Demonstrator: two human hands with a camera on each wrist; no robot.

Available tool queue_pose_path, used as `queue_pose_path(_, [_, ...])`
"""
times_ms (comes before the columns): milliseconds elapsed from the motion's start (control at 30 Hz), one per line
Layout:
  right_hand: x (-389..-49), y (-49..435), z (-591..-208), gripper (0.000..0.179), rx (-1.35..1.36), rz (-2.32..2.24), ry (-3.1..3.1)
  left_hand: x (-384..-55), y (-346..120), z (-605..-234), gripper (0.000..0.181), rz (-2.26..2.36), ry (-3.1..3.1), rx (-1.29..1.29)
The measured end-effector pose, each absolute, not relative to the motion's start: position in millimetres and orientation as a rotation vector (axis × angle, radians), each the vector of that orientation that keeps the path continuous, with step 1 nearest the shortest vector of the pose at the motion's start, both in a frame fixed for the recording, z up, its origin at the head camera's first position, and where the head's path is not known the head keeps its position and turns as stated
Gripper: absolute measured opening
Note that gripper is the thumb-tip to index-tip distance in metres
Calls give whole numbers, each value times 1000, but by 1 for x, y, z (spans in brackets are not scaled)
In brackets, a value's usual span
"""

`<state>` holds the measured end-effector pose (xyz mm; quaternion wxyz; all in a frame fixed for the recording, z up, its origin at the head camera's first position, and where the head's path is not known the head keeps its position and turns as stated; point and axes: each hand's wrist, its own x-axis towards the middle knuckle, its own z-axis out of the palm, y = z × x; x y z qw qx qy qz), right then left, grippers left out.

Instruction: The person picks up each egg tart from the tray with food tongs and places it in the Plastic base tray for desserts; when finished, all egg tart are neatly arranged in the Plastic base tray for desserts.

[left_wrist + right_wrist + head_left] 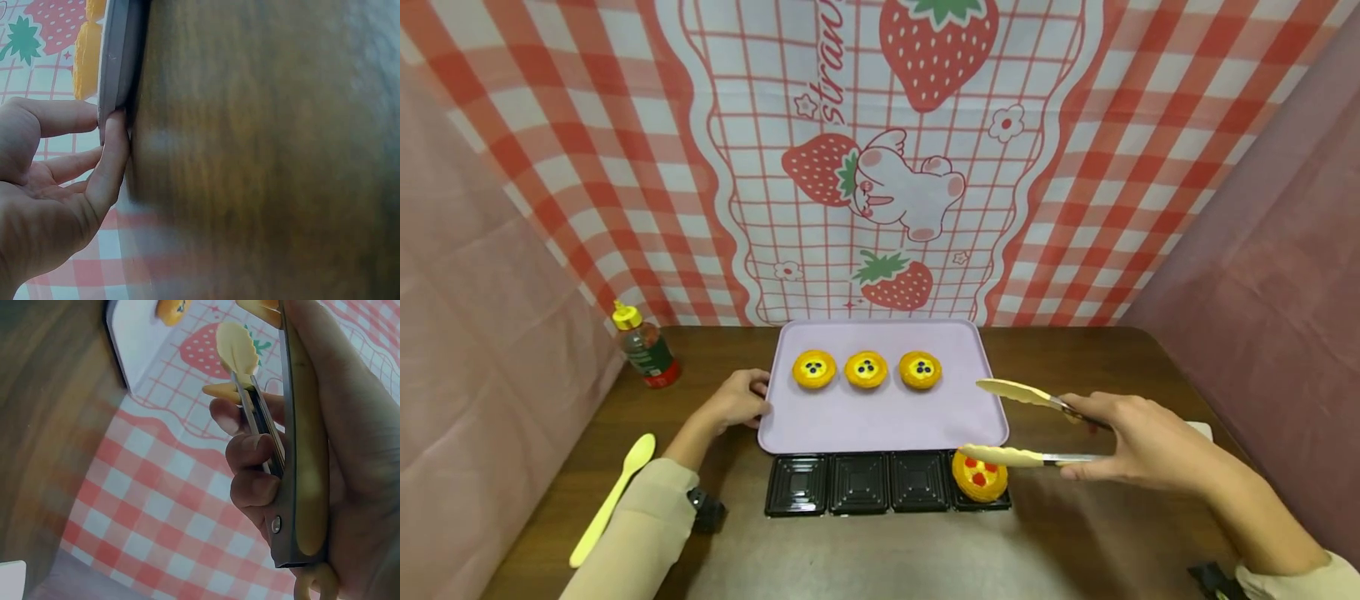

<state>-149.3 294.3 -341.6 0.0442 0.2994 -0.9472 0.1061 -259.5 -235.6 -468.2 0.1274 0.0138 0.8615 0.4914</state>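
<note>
My left hand (737, 402) pinches the left edge of a pale lilac tray (880, 425), thumb and fingers on either side of the rim in the left wrist view. Three yellow tarts (867, 369) with dark berries sit in a row on it. In my right hand (1150, 442) is a pair of tongs (1017, 392), their cream tips spread apart with nothing between them. The lower tip overlaps a tart with red pieces (979, 478) in the head view. That tart sits in the rightmost compartment of a black plastic container (859, 483) in front of the tray.
A squeeze bottle (646, 346) with a yellow cap stands at the back left. Below it lies a pale yellow spoon (613, 500). A small white object (1201, 430) is partly hidden behind my right hand. A checked strawberry cloth (880, 225) hangs behind the table.
</note>
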Motion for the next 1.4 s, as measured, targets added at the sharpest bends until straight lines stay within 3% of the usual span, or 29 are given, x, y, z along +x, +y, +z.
queue_pose_path(633, [-194, 273, -321, 84, 849, 304, -2934, -259, -233, -468, 57, 1437, 2505, 42])
queue_pose_path(767, [-208, 264, -323, 91, 834, 302, -2984, -258, -233, -468, 57, 1420, 2512, 34])
queue_pose_path(1200, [-245, 248, -341, 87, 757, 436, -3070, -257, -234, -466, 58, 1411, 2520, 38])
queue_pose_path(1400, [-257, 239, -350, 100, 718, 407, -3123, -257, -233, -465, 60, 1410, 2520, 38])
